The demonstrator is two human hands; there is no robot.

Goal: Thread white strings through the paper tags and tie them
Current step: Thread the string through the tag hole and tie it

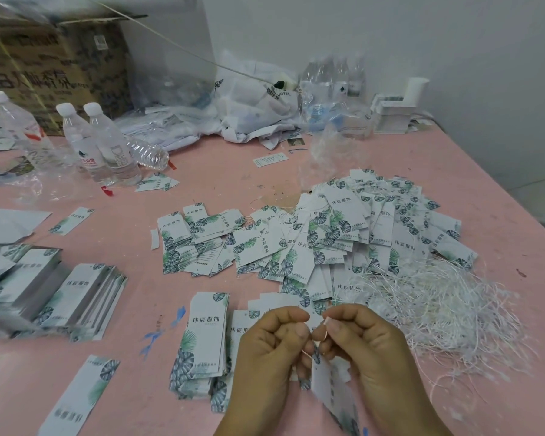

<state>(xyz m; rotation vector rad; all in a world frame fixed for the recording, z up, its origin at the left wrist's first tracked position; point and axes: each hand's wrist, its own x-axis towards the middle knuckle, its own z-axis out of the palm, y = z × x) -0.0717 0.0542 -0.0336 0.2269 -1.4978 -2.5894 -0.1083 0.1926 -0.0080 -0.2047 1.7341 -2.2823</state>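
Observation:
My left hand [272, 350] and my right hand [364, 347] meet low in the middle, fingers curled. Between their fingertips runs a thin white string [315, 333] that both hands pinch. A paper tag [331, 391] with a leaf print hangs below the fingers, seen edge-on. A loose heap of white strings [428, 309] lies right of my hands. A neat stack of tags [203, 341] sits left of my left hand. A big spread pile of tags [328, 240], some with strings on them, covers the middle of the pink table [202, 171].
More tag stacks [76, 297] lie at the left, a single tag [79, 394] at the lower left. Water bottles [107, 146], a cardboard box [54, 61], plastic bags [252, 105] and a white holder [397, 108] crowd the far edge by the wall.

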